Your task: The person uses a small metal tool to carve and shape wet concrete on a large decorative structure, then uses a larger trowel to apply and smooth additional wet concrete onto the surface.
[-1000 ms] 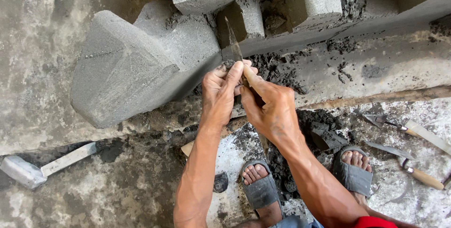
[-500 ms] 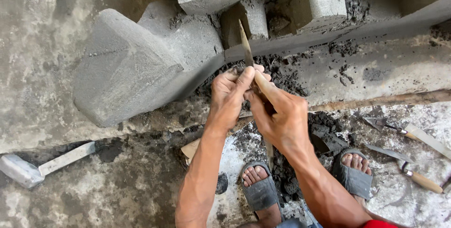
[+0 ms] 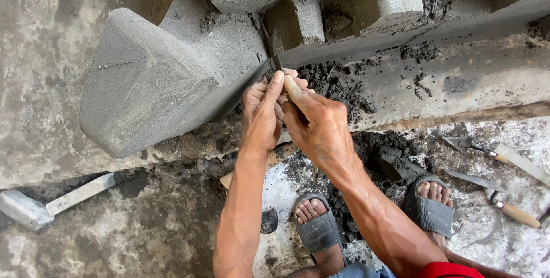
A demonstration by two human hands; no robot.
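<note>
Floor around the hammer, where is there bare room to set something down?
Bare concrete lies left of the moulded cement form, above the hammer. Crowded: wet mortar by both hands and trowels at right.

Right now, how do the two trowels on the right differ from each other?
The upper trowel has a short, broad pointed blade and a pale flat handle; the lower trowel has a longer, slimmer blade and a rounded wooden handle. The upper one's blade looks darker. Both lie flat on the mortar-stained floor, untouched by either hand.

Hands (image 3: 292, 112) before the cement moulding (image 3: 172, 77), mallet (image 3: 51, 200) far left, trowels (image 3: 492, 166) right, feet (image 3: 372, 215) below
</note>
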